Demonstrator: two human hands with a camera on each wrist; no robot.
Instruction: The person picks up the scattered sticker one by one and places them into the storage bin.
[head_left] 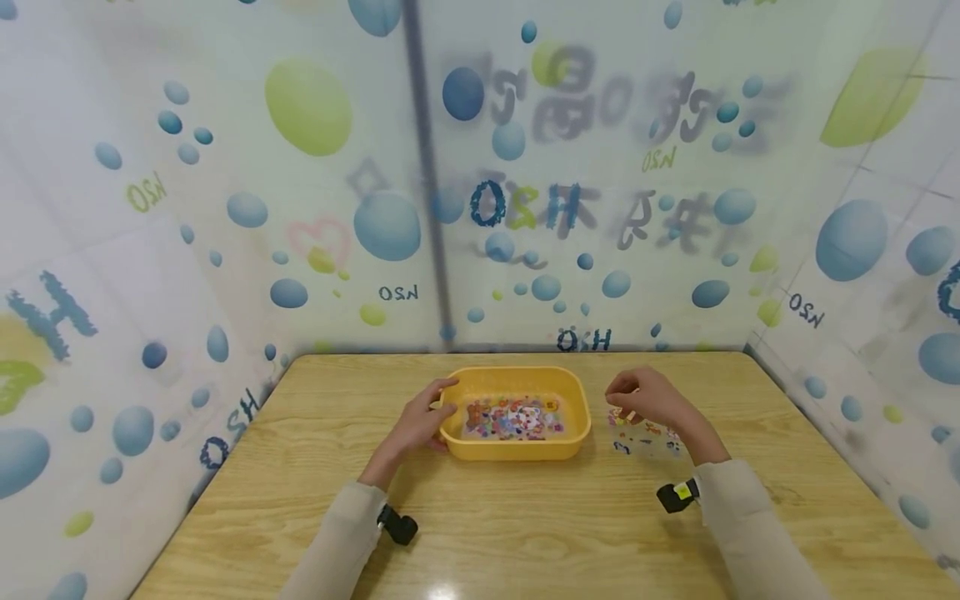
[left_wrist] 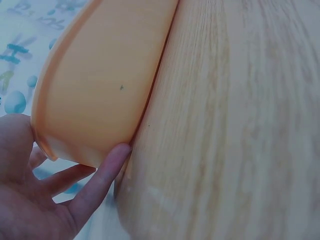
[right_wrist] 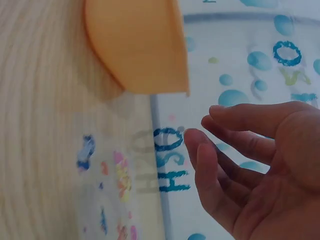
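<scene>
A yellow plastic basin point(head_left: 512, 451) sits on the wooden table. Inside it lies clear sheeting with many small colourful stickers point(head_left: 517, 418). My left hand point(head_left: 422, 417) grips the basin's left end, with the thumb at the rim and fingers against the outer wall point(left_wrist: 100, 90). To the right of the basin, my right hand point(head_left: 651, 395) hovers above a transparent sticker sheet point(head_left: 651, 442). Its fingers are loosely bent, the thumb close to the fingertips, and the right wrist view shows nothing between them. The sheet's colourful figures point(right_wrist: 122, 175) lie below that hand.
The wooden table point(head_left: 525, 533) ends at a back edge against a white curtain point(head_left: 600, 317) printed with blue and green drops. Similar patterned walls stand at both sides. A small black camera is strapped on each wrist.
</scene>
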